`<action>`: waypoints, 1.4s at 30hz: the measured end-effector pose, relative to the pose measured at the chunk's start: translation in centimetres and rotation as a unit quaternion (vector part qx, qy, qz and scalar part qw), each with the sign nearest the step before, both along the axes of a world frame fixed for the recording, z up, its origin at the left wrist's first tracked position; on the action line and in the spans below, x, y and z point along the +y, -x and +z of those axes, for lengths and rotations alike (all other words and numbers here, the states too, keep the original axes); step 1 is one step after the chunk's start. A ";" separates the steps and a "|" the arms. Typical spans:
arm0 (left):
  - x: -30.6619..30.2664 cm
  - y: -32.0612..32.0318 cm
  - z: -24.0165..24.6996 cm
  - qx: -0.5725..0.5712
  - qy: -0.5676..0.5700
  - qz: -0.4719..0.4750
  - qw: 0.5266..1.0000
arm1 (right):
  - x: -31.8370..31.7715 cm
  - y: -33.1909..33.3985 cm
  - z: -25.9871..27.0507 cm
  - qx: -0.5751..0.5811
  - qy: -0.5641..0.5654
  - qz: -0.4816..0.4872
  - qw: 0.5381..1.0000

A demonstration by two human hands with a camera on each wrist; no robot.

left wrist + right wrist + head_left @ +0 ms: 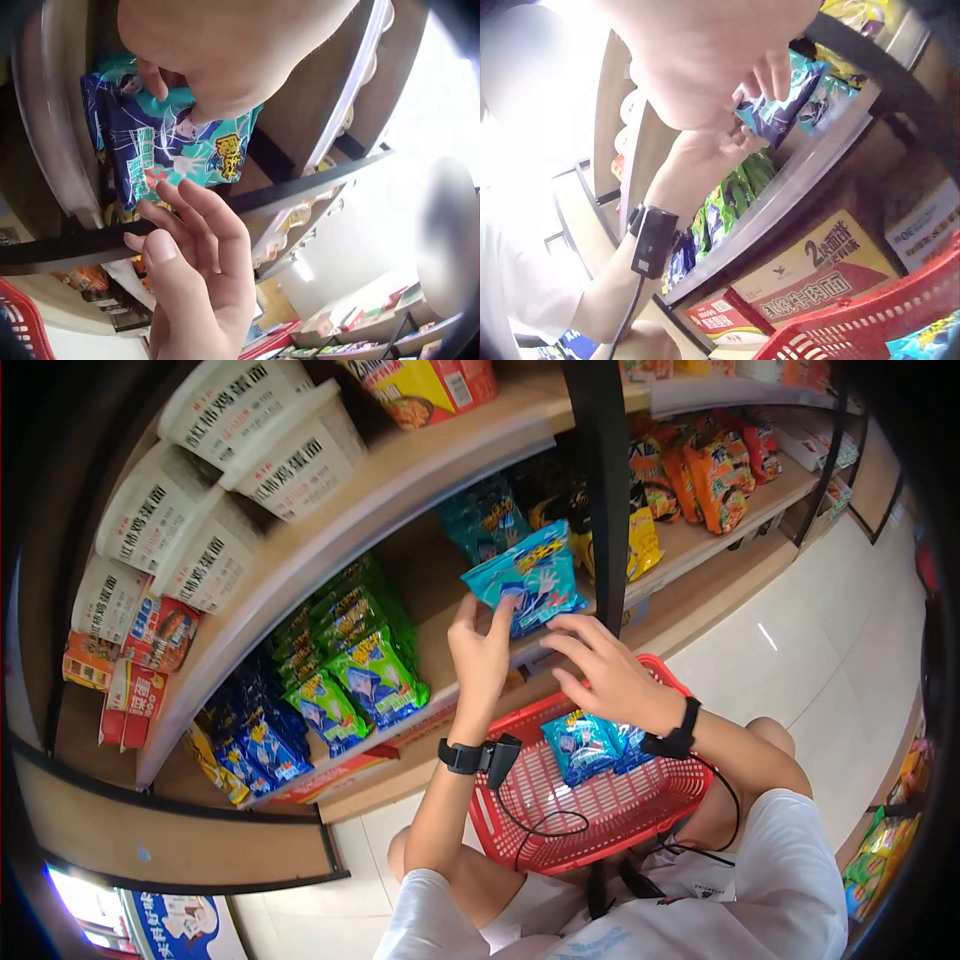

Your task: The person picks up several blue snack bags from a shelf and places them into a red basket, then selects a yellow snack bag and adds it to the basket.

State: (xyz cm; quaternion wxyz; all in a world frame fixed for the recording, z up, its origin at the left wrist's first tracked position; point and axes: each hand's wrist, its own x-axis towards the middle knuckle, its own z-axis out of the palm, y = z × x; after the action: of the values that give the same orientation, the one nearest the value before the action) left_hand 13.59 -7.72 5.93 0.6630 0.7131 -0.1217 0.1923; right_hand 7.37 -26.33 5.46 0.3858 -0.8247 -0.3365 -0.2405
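Turquoise snack packet point(530, 575) up in the air by the front edge of the lower shelf point(425, 572), tilted, just beside the black upright post point(600, 490): that is what the person has in hand. The left hand point(478, 652) pinches it at its lower side, thumb laid across the printed front and the other fingers mostly hidden behind. The right hand point(615, 675) is next to the packet's bottom edge, its fingers loosely bent and spread, gripping nothing; whether a fingertip brushes the wrapper I can't tell from here. Both wrists wear black straps point(460, 757).

Below the hands, a red basket point(612, 842) sits close to the person's body, with two more blue-green packets point(582, 748) inside, one of them partly covered by the right wrist.

On the lower shelf, other teal packets point(482, 518) stand behind the held one, green packets point(378, 675) sit to the left, then dark blue packets point(262, 745) farther along. Yellow packets point(640, 545) and orange packets point(715, 480) lie past the post. White tubs point(305, 450) are stacked on the shelf above, and printed cartons point(817, 266) show beneath the lower shelf.
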 end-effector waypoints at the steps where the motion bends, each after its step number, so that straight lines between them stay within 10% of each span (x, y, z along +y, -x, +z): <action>1: 0.7 -0.7 -0.9 0.003 -0.005 0.007 1.000 | 0.7 -0.9 -0.2 0.003 -0.006 -0.007 1.000; 20: 2.3 -4.9 -7.4 0.168 0.056 -0.110 0.978 | 5.6 -8.8 -3.0 0.082 0.147 -0.083 0.982; 33: 1.4 -3.2 -7.5 0.102 -0.021 -0.006 0.995 | 3.7 -7.7 -0.8 0.021 0.161 -0.011 0.987; 37: -0.1 -0.5 -6.6 -0.032 -0.110 0.093 0.989 | 1.8 -3.3 -0.9 0.194 -0.028 -0.013 0.981; 42: -3.8 4.8 -6.7 0.113 0.022 -0.071 0.991 | -3.2 -1.5 -6.3 0.353 0.021 -0.053 0.934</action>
State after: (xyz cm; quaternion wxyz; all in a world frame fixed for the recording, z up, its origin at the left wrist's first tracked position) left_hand 8.81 -11.49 -0.77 0.6999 0.7052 -0.0923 0.0652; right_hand 8.87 -29.53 -0.81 0.4491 -0.8809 -0.1394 0.0532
